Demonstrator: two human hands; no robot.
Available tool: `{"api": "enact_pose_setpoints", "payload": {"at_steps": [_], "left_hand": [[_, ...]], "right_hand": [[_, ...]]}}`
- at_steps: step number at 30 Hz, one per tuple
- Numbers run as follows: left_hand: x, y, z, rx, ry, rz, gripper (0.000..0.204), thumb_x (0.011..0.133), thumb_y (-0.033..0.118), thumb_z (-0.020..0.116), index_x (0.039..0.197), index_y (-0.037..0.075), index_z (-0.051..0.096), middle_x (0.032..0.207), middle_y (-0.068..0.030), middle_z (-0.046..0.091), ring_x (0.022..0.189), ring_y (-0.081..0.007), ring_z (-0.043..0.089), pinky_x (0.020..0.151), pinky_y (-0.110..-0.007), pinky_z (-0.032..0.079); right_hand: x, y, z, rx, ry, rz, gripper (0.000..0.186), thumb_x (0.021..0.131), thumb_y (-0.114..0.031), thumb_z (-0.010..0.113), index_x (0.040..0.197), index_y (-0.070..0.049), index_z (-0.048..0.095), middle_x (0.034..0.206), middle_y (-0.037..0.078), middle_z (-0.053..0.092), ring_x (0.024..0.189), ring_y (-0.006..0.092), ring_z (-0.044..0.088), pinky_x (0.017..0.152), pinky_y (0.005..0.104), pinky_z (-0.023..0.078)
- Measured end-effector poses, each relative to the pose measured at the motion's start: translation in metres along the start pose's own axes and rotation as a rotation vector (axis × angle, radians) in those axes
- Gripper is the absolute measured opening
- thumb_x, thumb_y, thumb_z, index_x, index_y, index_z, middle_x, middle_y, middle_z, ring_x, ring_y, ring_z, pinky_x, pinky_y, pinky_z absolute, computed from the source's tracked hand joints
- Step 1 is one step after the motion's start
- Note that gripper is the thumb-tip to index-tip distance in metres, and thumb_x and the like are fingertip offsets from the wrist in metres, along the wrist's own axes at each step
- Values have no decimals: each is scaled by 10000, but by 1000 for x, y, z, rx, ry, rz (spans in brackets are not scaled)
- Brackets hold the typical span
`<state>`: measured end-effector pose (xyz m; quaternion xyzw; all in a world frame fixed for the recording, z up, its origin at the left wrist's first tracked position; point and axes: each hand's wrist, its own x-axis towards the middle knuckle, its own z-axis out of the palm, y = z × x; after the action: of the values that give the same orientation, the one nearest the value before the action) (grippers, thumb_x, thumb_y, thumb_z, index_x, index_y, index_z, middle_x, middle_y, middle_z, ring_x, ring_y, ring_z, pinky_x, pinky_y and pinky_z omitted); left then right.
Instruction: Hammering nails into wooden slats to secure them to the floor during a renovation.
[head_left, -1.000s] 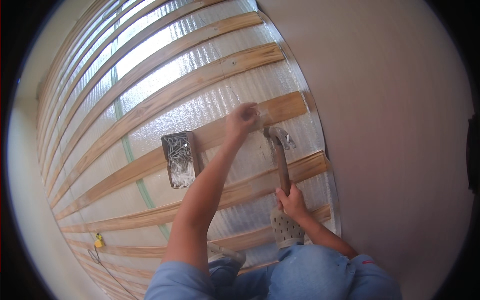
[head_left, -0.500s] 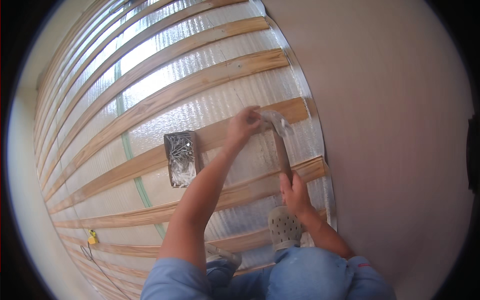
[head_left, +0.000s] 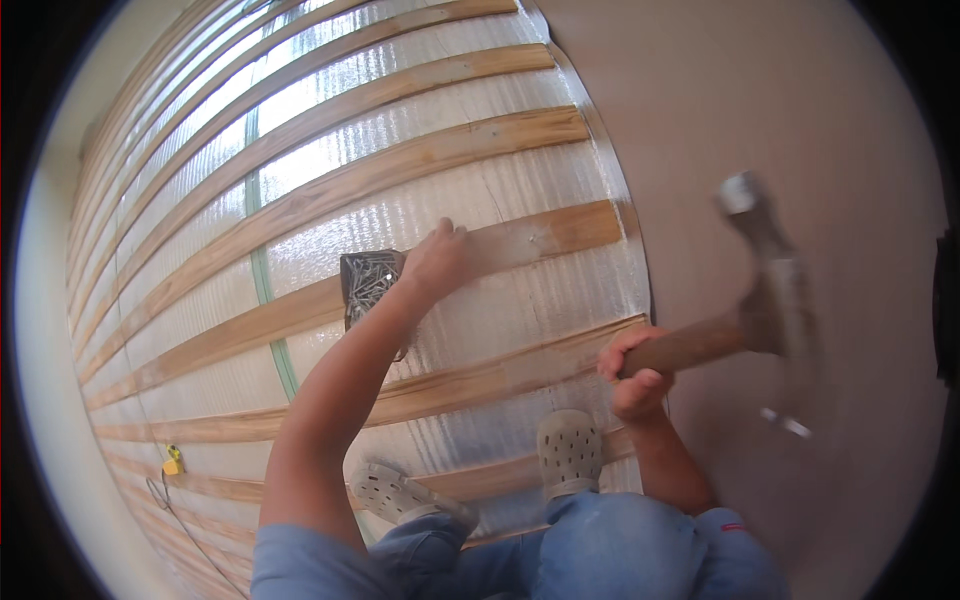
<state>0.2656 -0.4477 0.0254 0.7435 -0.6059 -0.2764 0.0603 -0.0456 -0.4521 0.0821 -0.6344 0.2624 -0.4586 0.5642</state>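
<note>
My right hand [head_left: 636, 385] is closed round the wooden handle of a hammer [head_left: 690, 345], whose motion-blurred metal head is raised over the plain surface at the right. My left hand [head_left: 435, 258] rests on a wooden slat [head_left: 572, 225], fingers loosely bent and apart, beside a box of nails [head_left: 368, 275] that my forearm partly covers. A small nail [head_left: 533, 240] appears to stand in that slat, right of my left hand.
Parallel wooden slats [head_left: 330, 180] cross shiny foil sheeting [head_left: 320, 240] with green tape [head_left: 263, 280]. A yellow tool [head_left: 172, 462] lies lower left with a cord. My feet in perforated clogs [head_left: 568, 450] rest below. A plain pinkish surface [head_left: 780, 120] borders the foil.
The hammer has swung right, away from the slat, turning its handle nearly sideways. My left hand has moved left from the nail spot toward the nail box, its fingers loosening.
</note>
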Motion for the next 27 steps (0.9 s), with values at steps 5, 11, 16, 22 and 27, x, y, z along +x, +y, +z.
{"api": "enact_pose_setpoints", "payload": {"at_steps": [5,11,16,22,27], "left_hand": [[-4,-22,19,29,85,93,786,707,271,833,1383,102,470,1332,-169,449,1167,-379,548,973,-434,490],[-9,-22,20,7,34,35,835,692,263,848,1397,61,449,1346,-168,448,1223,-367,504,1010,-430,467],[-6,-16,10,63,-2,20,803,710,259,835,1386,52,456,1329,-171,458,1205,-364,519,1014,-427,471],[4,-36,29,54,12,6,794,697,260,838,1369,72,460,1318,-180,462,1198,-370,523,1009,-428,474],[-6,-24,18,32,10,22,795,679,261,842,1355,71,469,1312,-170,458,1205,-374,515,994,-434,480]], "right_hand": [[-33,58,-12,-396,-116,864,451,1006,-447,487,875,-18,532,616,3,493,503,129,483,482,285,438],[4,-26,5,21,9,382,515,971,-533,506,1012,-20,486,683,21,485,514,112,479,481,276,437],[5,16,14,-46,171,-106,701,871,-749,485,956,-54,469,673,36,467,512,114,457,480,270,413],[1,30,-17,-646,-243,666,503,986,-455,531,1050,40,597,768,73,628,626,166,604,584,300,485],[20,-34,3,-42,-179,176,554,955,-608,496,909,-56,486,675,34,526,513,109,469,464,243,403]]}}
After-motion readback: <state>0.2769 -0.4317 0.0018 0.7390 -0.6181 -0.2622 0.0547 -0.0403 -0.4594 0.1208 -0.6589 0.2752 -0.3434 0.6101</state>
